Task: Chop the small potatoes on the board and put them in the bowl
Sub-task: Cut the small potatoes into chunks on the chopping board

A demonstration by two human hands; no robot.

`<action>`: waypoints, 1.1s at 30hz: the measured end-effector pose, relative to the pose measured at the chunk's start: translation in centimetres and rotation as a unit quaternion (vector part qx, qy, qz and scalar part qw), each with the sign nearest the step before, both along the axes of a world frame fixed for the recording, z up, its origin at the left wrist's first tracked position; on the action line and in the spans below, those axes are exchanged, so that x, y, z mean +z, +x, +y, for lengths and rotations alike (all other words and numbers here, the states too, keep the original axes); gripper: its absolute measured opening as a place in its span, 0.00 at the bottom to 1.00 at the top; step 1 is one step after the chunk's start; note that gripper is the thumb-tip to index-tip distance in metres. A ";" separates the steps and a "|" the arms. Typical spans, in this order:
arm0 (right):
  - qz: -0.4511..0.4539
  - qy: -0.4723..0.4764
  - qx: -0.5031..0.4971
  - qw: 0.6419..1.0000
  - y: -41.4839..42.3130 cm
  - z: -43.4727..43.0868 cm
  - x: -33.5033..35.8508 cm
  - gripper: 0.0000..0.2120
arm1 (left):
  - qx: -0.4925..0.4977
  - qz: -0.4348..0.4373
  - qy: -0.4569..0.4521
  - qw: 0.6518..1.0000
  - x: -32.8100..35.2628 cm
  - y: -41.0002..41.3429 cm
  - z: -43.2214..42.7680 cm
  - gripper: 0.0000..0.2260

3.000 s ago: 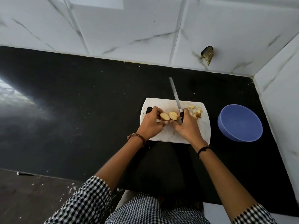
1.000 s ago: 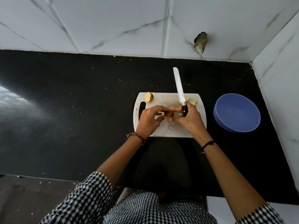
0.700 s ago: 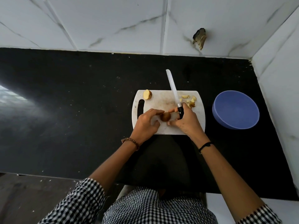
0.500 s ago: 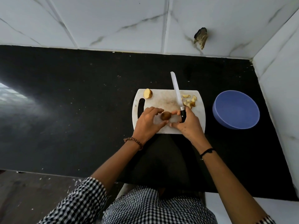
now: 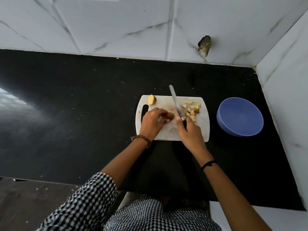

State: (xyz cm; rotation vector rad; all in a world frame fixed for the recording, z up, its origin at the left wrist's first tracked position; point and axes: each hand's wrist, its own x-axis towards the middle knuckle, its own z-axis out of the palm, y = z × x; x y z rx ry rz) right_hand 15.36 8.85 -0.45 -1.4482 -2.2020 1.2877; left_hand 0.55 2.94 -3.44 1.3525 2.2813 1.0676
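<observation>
Left hand pinches a small brown potato on my white cutting board; right hand grips the knife, its blade just right of that potato. Chopped pieces lie far right on the board, a cut half sits far left, and the blue bowl stands beside the board.

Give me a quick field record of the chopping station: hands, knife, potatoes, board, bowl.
left hand: holds a brown potato down on the cutting board
right hand: grips the knife by its handle
knife: blade points away from the person, between the potato and the chopped pieces
half potato: far left corner of the board
chopped pieces: heaped on the board's right part
bowl: blue, right of the board, no pieces visible inside
</observation>
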 end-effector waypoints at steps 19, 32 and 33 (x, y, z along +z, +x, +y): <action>-0.209 0.066 0.040 0.975 -1.8 -3.8 -0.1 0.17 | -0.024 0.002 -0.024 0.999 0.3 -0.3 0.4 0.10; -0.257 0.014 0.081 0.963 -4.1 -1.5 1.5 0.16 | -0.015 0.016 -0.027 0.999 0.0 -0.4 0.5 0.09; -0.257 0.011 0.082 0.963 -4.2 -1.4 1.5 0.16 | -0.012 0.018 -0.026 0.999 0.1 -0.4 0.5 0.08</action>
